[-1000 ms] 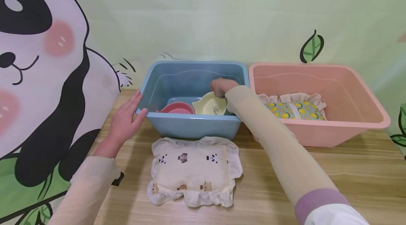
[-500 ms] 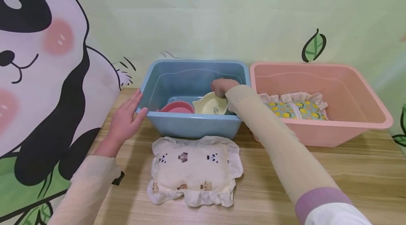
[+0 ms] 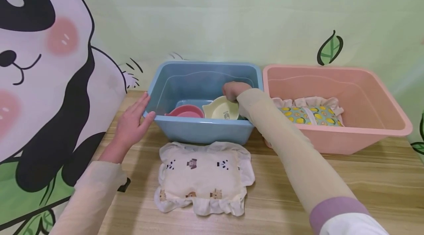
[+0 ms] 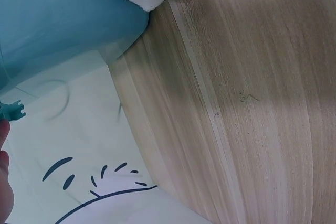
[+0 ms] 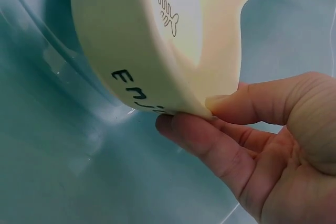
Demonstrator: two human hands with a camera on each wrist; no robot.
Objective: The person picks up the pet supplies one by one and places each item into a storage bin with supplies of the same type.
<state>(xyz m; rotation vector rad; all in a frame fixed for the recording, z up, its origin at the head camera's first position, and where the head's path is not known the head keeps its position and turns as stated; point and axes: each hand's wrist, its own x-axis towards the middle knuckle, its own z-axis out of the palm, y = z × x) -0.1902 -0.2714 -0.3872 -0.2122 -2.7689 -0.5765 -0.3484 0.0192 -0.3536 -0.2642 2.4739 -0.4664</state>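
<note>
Little has moved since the earlier frames: yellow bowl (image 3: 221, 109) sits marginally further right inside the blue bin (image 3: 198, 129). Left hand (image 3: 132, 124), fingers straight, rests flat against the bin's left outer wall, bare tabletop (image 3: 364, 187) around it. Two bowls in that bin: pink bowl (image 3: 185, 112) at left, yellow one at right, its rim pinched by the right hand (image 3: 233, 90) between thumb and fingers. One cream pillow (image 3: 203, 178) lies before the bin. Pink bin (image 3: 334, 137), touching the blue one, holds one lemon-print pillow (image 3: 308, 113).

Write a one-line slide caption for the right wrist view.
Right hand pinches the rim of a cream fish-shaped ceramic bowl inside the blue plastic bin.
</note>
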